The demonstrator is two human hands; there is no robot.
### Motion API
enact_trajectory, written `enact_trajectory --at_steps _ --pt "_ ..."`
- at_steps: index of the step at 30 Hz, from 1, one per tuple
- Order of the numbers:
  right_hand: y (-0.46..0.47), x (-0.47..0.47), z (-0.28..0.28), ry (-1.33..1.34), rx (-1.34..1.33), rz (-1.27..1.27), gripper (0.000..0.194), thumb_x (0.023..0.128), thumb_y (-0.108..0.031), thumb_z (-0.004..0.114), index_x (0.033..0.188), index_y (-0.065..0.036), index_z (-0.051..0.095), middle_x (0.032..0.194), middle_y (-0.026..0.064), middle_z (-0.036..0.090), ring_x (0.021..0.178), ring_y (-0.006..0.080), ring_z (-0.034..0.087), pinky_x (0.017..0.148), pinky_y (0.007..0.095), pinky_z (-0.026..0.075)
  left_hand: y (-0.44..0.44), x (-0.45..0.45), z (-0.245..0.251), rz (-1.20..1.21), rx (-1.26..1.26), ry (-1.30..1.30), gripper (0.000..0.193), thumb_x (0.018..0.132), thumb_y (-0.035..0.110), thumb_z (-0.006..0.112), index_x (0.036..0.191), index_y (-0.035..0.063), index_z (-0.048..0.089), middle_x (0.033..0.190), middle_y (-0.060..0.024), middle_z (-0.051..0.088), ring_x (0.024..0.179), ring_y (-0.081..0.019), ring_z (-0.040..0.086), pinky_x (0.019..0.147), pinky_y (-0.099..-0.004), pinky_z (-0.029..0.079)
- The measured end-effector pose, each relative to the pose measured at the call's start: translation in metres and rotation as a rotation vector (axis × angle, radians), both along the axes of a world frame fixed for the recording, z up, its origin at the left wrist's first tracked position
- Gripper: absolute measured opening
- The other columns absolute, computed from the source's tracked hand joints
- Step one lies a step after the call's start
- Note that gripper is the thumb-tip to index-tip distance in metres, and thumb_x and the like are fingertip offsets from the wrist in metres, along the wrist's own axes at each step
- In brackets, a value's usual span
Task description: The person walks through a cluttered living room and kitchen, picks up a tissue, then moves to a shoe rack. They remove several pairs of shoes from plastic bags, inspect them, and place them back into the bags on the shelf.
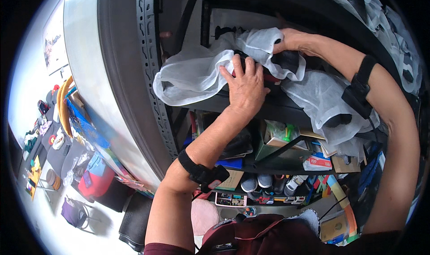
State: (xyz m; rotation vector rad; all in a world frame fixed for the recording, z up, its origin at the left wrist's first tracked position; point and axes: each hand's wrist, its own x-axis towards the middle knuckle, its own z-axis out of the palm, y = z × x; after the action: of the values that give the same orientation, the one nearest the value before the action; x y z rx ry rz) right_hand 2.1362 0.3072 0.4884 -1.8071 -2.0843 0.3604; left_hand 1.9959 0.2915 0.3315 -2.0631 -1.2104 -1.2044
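White non-woven bags lie across a black metal shelf; one gapes at the left [191,77], another with a dark item inside rests at the right [329,104]. My left hand [247,83] reaches onto the shelf between them, fingers spread over a black and dark red thing whose kind I cannot tell. It touches the rim of the left bag; whether it grips anything is hidden. Beyond it, my right hand [287,41] is closed on the edge of a third white bag [257,43], which hangs with its opening toward me and something dark within.
A perforated shelf upright [147,53] stands at the left, beside a tall silver-grey panel [90,53]. Lower shelves hold a green box [275,154] with papers, and shoes [257,181]. More white bags [396,43] lie at upper right. A pink round stool [204,216] stands below.
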Motion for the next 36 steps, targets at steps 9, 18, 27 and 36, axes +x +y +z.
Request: enact_trajectory --at_steps 9,18,27,36 --pt "0.005 0.029 0.020 0.211 0.296 0.170 0.051 0.069 -0.033 0.074 0.107 -0.002 0.058 0.094 0.0068 0.063 0.085 0.0155 0.058 0.078 0.0286 0.046 0.005 -0.001 -0.008 0.039 0.089 0.009 0.064 0.064 0.037 0.072 0.119 0.0153 0.049 0.122 -0.0092 0.037 0.119 -0.0348 0.026 0.087 -0.0610 0.028" --pt "-0.065 0.072 0.017 0.185 0.474 0.166 0.043 0.073 -0.031 0.070 0.104 -0.004 0.060 0.093 0.0062 0.063 0.086 0.0147 0.058 0.078 0.0298 0.045 -0.003 -0.013 -0.002 -0.046 -0.011 0.029 0.069 0.066 0.029 0.072 0.126 0.0117 0.042 0.132 -0.0092 0.032 0.127 -0.0354 0.021 0.091 -0.0641 0.025" --pt "-0.112 0.122 0.005 0.284 0.640 0.098 0.037 0.074 -0.027 0.070 0.101 -0.004 0.059 0.089 0.0039 0.062 0.079 0.0112 0.058 0.074 0.0256 0.047 0.001 -0.038 0.006 -0.023 -0.112 0.041 0.074 0.073 0.025 0.067 0.134 0.0115 0.029 0.143 -0.0082 0.021 0.129 -0.0376 0.019 0.102 -0.0543 0.022" --pt "-0.129 0.143 -0.002 0.362 0.700 0.060 0.041 0.072 -0.028 0.072 0.101 -0.003 0.058 0.090 0.0024 0.062 0.082 0.0100 0.056 0.075 0.0244 0.045 0.005 -0.047 0.001 -0.131 -0.027 0.043 0.071 0.076 0.020 0.065 0.135 0.0119 0.027 0.144 -0.0112 0.013 0.129 -0.0395 0.021 0.098 -0.0470 0.037"
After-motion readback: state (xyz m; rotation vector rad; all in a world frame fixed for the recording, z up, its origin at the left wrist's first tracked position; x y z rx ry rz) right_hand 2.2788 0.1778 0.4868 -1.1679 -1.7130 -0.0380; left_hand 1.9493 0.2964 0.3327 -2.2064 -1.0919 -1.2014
